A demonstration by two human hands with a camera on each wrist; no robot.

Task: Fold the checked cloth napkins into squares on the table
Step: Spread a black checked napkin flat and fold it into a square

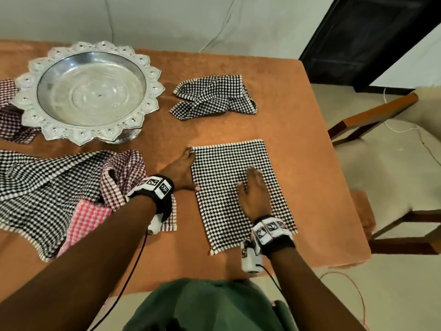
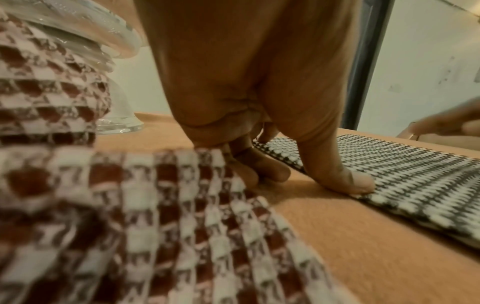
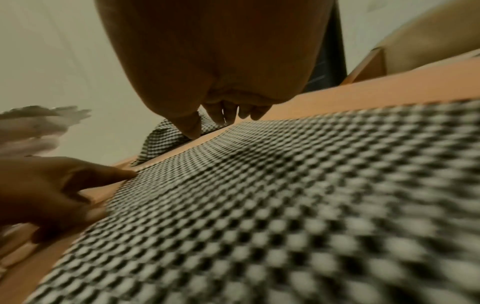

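A black-and-white checked napkin [image 1: 226, 161] lies flat as a folded rectangle on the orange table [image 1: 303, 120], right of centre. My right hand [image 1: 254, 189] rests palm down on its middle with straight fingers. My left hand [image 1: 182, 169] lies along the napkin's left edge; its index finger reaches toward the far left corner. In the left wrist view the thumb [image 2: 345, 179] presses on the napkin [image 2: 415, 174] at its edge, and the other fingers rest on the table beside it. The right wrist view shows the napkin [image 3: 311, 185] blurred under my right hand [image 3: 221, 61].
A crumpled black-and-white napkin [image 1: 214, 96] lies behind. At the left sits a heap of black-and-white [image 1: 43, 187], maroon [image 1: 124, 177] and pink [image 1: 88, 216] napkins. An ornate silver bowl [image 1: 90, 91] stands at the back left over another maroon napkin [image 1: 9, 120]. A chair [image 1: 381, 163] stands past the table's right edge.
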